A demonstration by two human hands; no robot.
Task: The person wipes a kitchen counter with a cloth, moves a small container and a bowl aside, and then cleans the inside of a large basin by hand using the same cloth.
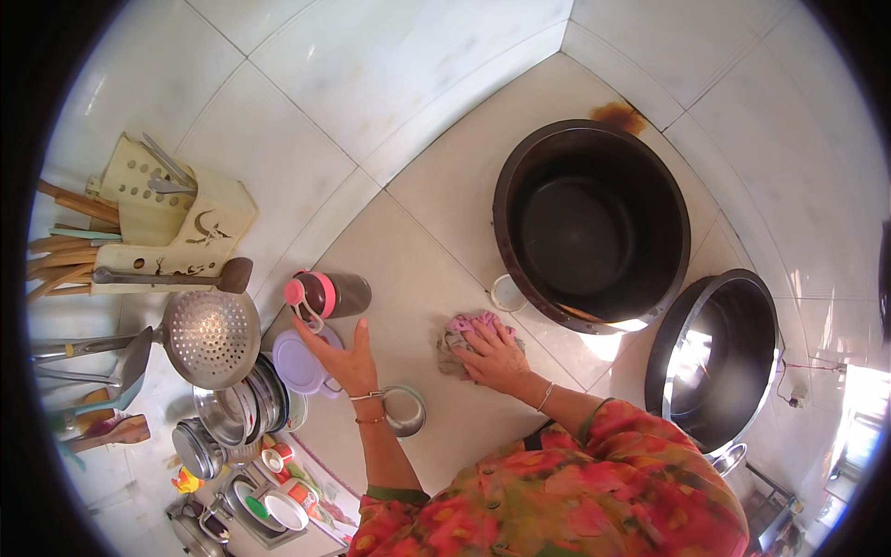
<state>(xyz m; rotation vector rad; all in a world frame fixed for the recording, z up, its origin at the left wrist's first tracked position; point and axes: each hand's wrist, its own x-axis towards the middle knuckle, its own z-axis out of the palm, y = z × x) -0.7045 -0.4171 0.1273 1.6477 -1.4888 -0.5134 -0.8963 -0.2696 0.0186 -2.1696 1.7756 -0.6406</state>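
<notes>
My right hand (498, 355) presses on a crumpled pink and grey cloth (468, 326) lying on the pale tiled counter (411, 278), fingers spread across it. My left hand (353, 358) holds nothing, its thumb and fingers apart. Its fingertips are at the carrying loop of a dark bottle (351, 292) with a pink and maroon lid; whether they touch is unclear. Partly behind that hand is a lilac lidded container (299, 362) with a handle. A round metal cup or bowl (406, 411) stands beside my left wrist.
A large dark tub (508, 209) and a second dark basin (654, 383) stand on the right. Against the big tub rests a small white round dish (507, 294). At left are a utensil holder (219, 219), a hanging perforated skimmer (212, 338) and stacked metal dishes (268, 397).
</notes>
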